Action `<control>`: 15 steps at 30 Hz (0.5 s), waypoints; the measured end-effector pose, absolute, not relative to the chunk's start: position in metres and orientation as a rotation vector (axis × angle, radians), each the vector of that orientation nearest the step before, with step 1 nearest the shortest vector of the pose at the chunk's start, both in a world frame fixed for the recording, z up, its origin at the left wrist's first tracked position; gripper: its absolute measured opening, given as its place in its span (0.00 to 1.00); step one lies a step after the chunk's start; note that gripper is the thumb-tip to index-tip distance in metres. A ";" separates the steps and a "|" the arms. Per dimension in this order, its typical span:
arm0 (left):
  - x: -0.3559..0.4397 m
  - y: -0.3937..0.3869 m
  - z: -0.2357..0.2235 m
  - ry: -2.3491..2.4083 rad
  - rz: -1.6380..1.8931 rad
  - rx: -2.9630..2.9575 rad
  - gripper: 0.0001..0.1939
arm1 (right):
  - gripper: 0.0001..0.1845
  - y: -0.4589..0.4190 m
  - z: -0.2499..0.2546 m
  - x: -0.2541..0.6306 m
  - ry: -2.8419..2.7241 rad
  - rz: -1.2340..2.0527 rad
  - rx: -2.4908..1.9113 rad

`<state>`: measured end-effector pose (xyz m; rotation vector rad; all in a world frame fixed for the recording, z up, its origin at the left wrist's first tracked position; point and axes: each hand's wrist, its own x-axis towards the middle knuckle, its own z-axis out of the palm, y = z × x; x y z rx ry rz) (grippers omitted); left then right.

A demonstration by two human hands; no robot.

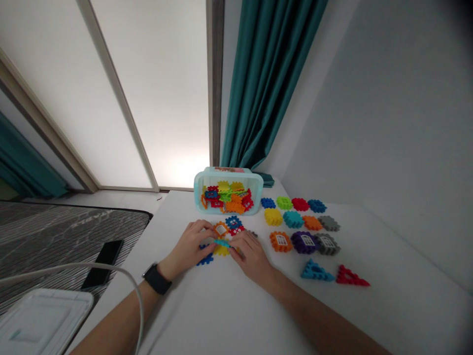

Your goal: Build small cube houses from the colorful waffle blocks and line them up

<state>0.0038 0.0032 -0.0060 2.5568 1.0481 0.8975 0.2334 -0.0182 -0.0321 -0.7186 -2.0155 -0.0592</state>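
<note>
Bare forearms (111, 328) are reaching in from the bottom of the view, while a white plastic object (42, 323) and a white cable (83, 266) are sitting at about 7 o'clock. A black wristwatch (157, 278) is circling the left wrist. The left hand (189, 249) and right hand (251, 256) are both closed inward, gripping a small teal block (222, 242) between them at the centre of the white table (207, 320). Directly beneath that block, a yellow waffle block (221, 250) is lying, with a blue one (205, 259) at 8 o'clock. An orange window block (220, 229) and a blue block (233, 222) are resting at 12 o'clock, just beyond the hands. Further out at 12 o'clock, a clear teal-rimmed bin (228, 191) is lying on its side, holding many mixed blocks. Rows of colored blocks (301, 222) are lining up at 3 o'clock, with blue and red triangular blocks (317, 272) at 4 o'clock. A black phone (103, 264) is lying on a dark striped mat (62, 236) at 9 o'clock, and a teal curtain (269, 74) is hanging at 1 o'clock.
</note>
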 end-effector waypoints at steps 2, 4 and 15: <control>0.007 0.002 -0.005 1.016 0.881 2.488 0.11 | 0.06 -0.019 -0.030 0.234 -2.027 -0.131 -0.697; 0.009 0.000 -0.003 0.996 0.896 2.406 0.13 | 0.07 -0.019 -0.028 0.234 -2.048 -0.198 -0.674; 0.008 0.001 -0.003 0.997 0.921 2.306 0.21 | 0.09 -0.019 -0.026 0.235 -2.151 -0.377 -0.640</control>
